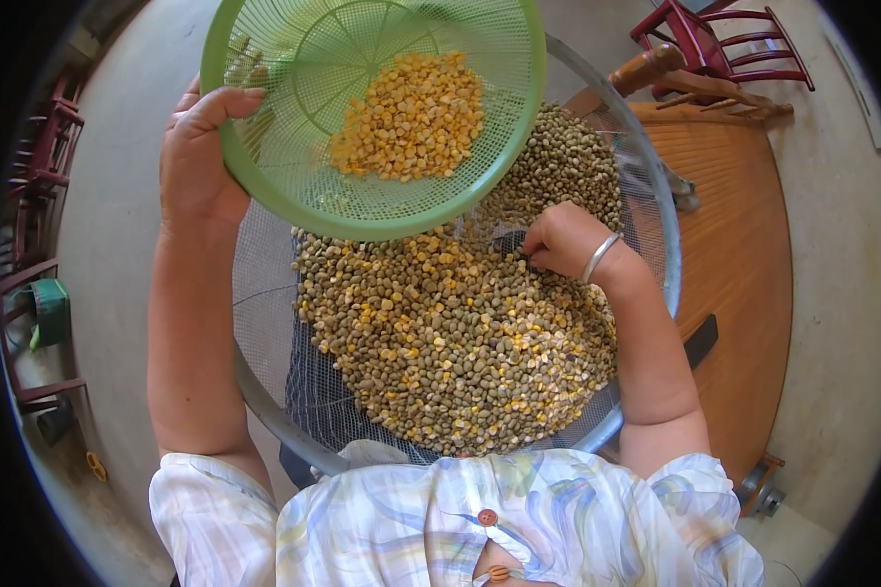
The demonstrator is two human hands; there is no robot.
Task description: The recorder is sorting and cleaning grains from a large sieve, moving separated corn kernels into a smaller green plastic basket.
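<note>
My left hand [201, 161] is closed around the left rim of a green plastic colander [362, 231], thumb over the edge. The colander tilts above the far left of a wide round mesh sieve [669, 225], and a heap of yellow kernels [411, 117] lies inside it. Greenish-brown beans mixed with yellow pieces [460, 352] cover much of the sieve. A second heap of plainer brown beans [578, 166] sits at its far right. Between the two heaps, my right hand [566, 243] has its fingertips pinched together at the beans; anything held there is hidden.
An orange-brown slatted wooden surface [734, 254] stands to the right, with a dark flat object [701, 340] on its near side. A dark red chair [724, 44] is at the far right, and more dark red chairs [49, 147] line the left.
</note>
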